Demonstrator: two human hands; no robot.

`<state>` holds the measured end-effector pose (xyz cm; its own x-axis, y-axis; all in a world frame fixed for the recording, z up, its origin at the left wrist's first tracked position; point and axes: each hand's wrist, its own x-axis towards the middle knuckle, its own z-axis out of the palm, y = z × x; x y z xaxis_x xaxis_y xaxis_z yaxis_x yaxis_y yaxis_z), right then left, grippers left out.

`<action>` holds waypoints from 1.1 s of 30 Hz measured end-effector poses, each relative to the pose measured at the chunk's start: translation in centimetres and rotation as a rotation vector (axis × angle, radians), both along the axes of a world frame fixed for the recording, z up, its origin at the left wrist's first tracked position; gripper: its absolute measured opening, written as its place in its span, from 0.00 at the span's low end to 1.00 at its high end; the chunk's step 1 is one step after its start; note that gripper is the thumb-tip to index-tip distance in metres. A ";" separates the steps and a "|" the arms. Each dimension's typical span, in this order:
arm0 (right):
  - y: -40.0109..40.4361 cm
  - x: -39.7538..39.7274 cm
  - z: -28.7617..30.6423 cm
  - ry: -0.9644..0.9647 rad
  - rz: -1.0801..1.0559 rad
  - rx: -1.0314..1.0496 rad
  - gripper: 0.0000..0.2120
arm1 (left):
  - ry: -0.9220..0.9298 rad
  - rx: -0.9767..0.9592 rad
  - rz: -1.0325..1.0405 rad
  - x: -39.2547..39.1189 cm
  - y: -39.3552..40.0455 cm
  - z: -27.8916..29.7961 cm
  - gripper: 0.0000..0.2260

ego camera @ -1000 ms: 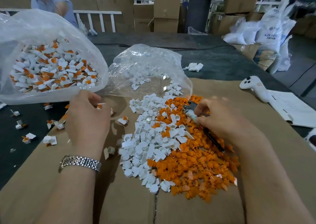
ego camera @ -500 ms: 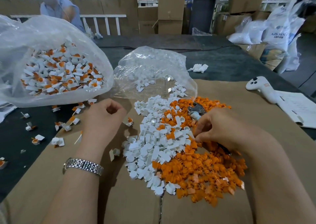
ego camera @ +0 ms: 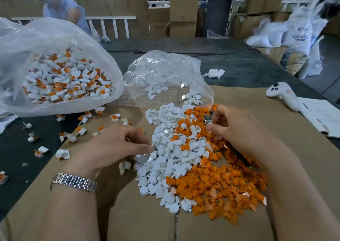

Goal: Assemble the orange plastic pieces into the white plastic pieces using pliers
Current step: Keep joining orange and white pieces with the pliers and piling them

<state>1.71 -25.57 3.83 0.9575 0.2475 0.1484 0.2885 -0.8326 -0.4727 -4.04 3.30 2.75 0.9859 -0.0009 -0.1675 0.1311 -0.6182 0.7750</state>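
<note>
We see the left hand reaching into the near-left edge of the white pieces, thumb and forefinger nearly pinched; whether they hold one we cannot tell. The right hand curls around the pliers over the orange pieces, hiding most of the tool. Two piles, too many pieces to count; two plastic bags lie far left.

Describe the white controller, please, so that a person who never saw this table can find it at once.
Look at the brown cardboard sheet covering the near table. At its far right edge, beside a sheet of paper, lies the white controller. Unlike the tiny plastic pieces, it is one large curved handle with dark round buttons on its head.
</note>
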 end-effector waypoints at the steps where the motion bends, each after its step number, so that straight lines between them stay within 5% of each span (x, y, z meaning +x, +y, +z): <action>1: 0.0 0.1 -0.1 0.001 -0.001 -0.002 0.08 | 0.015 -0.027 -0.017 -0.1 0.1 0.0 0.08; 19: 0.7 0.1 -0.3 -0.031 -0.002 0.022 0.05 | -0.065 0.071 -0.095 1.0 -2.0 -0.8 0.02; 26: 1.4 -0.1 -0.4 -0.080 0.029 0.056 0.04 | -0.116 0.031 -0.081 1.4 -3.2 -0.8 0.11; 33: 1.5 0.0 -0.3 -0.120 -0.008 0.205 0.04 | -0.131 -0.067 0.011 1.5 -3.0 -1.0 0.02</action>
<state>1.75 -24.06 3.54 0.9318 0.1929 0.3074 0.3464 -0.7254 -0.5948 -2.54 0.26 1.77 0.9993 0.0030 -0.0375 0.0326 -0.5637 0.8253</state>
